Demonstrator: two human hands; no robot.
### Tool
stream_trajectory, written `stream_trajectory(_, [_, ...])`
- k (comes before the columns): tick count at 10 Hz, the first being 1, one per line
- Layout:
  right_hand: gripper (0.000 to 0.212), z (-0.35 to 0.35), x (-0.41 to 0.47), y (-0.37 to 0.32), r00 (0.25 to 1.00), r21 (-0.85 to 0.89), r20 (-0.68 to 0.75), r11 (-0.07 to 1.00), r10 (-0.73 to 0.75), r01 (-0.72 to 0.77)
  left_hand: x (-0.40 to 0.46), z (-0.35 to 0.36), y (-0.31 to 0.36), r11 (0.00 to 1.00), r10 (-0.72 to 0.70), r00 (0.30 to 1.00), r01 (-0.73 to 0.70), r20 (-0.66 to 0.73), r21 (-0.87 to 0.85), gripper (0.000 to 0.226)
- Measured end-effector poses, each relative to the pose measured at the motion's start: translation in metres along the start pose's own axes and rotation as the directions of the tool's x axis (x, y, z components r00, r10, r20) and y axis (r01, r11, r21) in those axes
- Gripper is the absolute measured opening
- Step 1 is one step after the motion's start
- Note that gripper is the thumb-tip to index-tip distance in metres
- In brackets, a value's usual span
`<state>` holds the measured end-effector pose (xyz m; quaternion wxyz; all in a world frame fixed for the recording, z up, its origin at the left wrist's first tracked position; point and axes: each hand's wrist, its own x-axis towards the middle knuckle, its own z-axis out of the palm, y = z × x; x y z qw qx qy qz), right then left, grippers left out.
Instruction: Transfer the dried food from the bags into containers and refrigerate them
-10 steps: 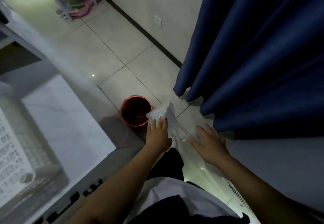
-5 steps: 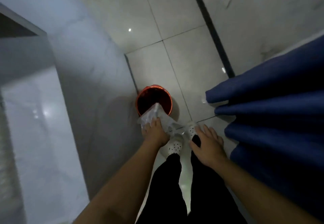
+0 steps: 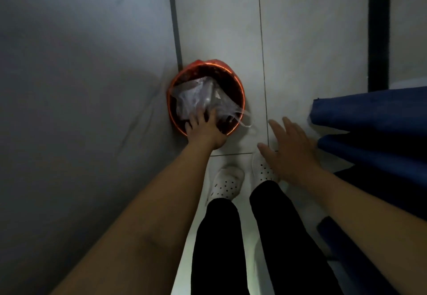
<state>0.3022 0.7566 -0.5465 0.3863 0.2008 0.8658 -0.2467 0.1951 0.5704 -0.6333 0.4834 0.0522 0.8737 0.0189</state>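
While the left hand (image 3: 205, 130) presses a clear bag (image 3: 198, 98) into the red bin (image 3: 240, 100) — no legible writing.

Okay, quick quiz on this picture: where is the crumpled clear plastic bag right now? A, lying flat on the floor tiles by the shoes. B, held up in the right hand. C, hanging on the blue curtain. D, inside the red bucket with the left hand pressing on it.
D: the clear plastic bag sits inside the red bucket under the left hand, while the right hand is open and empty.
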Motion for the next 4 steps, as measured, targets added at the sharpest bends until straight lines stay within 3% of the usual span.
stream_trajectory(2, [0.073, 0.032, 0.017, 0.008, 0.998, -0.051, 0.06, 0.999, 0.007, -0.004, 0.013, 0.036, -0.008, 0.999, 0.02, 1.0, -0.019, -0.022, 0.037, 0.098])
stream_trajectory(4, [0.072, 0.004, -0.028, -0.001, 0.998, -0.069, 0.052, 0.997, 0.024, -0.02, -0.049, 0.004, -0.001, 1.0, 0.002, 1.0, -0.002, 0.002, 0.022, 0.099])
